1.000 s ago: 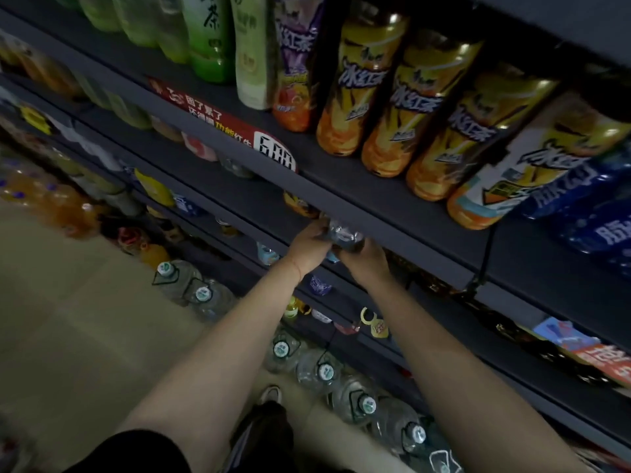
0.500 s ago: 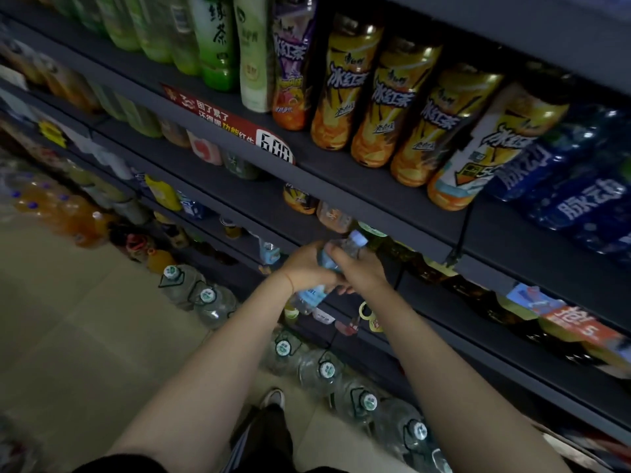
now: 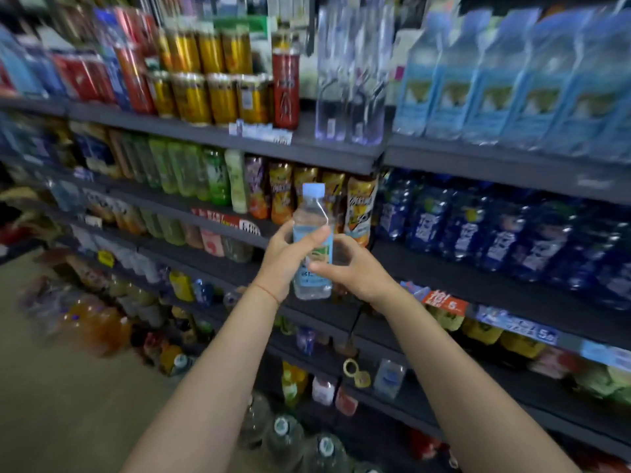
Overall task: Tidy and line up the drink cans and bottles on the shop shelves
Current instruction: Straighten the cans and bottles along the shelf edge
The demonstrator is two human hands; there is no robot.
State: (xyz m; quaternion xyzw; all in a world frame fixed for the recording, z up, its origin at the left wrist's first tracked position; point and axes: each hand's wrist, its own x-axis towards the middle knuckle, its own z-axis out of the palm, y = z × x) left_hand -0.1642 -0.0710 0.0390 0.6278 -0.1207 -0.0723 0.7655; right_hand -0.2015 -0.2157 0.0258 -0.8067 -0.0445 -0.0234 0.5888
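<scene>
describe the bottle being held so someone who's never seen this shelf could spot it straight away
Facing the dark shop shelves, look mid-frame where both hands meet. The small water bottle stands upright in the grip of the left hand and right hand. Unlike the shelved drinks, it is off the shelf, clear, with a pale blue cap.

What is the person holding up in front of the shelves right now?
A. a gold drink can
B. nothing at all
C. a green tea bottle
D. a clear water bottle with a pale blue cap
D: a clear water bottle with a pale blue cap stands upright between the left hand and the right hand, both curled round its labelled middle, in front of the shelf of orange tea bottles.
</scene>
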